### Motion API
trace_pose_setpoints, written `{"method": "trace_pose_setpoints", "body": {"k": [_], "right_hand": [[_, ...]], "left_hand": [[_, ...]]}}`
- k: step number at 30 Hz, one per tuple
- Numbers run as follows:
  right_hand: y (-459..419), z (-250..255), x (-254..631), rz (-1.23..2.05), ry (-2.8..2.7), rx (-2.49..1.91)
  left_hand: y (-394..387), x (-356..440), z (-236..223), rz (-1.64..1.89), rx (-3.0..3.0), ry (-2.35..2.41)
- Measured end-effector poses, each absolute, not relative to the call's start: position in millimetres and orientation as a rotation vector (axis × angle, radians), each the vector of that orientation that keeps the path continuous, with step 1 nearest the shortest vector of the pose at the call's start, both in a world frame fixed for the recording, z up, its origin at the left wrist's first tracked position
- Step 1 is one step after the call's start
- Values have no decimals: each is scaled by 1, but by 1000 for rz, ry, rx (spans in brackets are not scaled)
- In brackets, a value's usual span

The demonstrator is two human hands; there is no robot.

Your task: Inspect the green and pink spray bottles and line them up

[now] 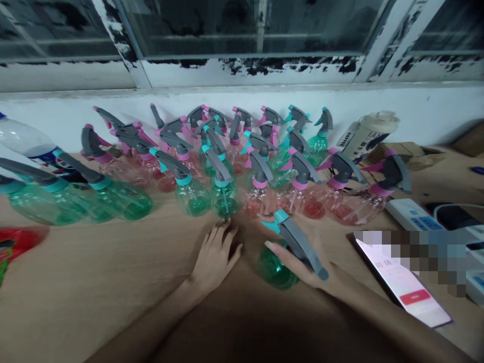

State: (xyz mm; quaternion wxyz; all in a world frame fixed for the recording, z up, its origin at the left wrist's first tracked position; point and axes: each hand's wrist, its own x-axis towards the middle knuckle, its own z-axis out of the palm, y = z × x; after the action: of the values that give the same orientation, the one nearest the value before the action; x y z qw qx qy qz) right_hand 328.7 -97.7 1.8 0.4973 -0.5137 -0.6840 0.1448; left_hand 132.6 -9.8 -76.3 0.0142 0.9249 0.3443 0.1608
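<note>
My right hand (302, 262) is wrapped round a green spray bottle (278, 275) with a teal nozzle and a grey trigger head. Part of that bottle is hidden by my thumb and palm. To its left, my left hand (215, 254) rests palm down on the wooden table (124, 282), fingers spread and holding nothing. Just beyond its fingertips stands another green spray bottle (225, 199) with a teal collar. A pink spray bottle (259, 196) with a pink collar stands beyond my right hand.
Several more green and pink spray bottles crowd the back by the wall. A phone (408, 287) and a white power strip (412, 214) lie at the right. A cream coffee container (368, 133) stands behind them. At the left are a red packet (22, 244) and a large plastic bottle (26, 138).
</note>
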Motion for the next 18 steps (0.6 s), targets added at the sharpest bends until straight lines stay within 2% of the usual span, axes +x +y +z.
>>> {"method": "trace_pose_setpoints", "body": {"k": [18], "right_hand": [[-98,1,330,346,-1681,-1304]], "left_hand": [[-14,133,-76,439,2931,1064]]}}
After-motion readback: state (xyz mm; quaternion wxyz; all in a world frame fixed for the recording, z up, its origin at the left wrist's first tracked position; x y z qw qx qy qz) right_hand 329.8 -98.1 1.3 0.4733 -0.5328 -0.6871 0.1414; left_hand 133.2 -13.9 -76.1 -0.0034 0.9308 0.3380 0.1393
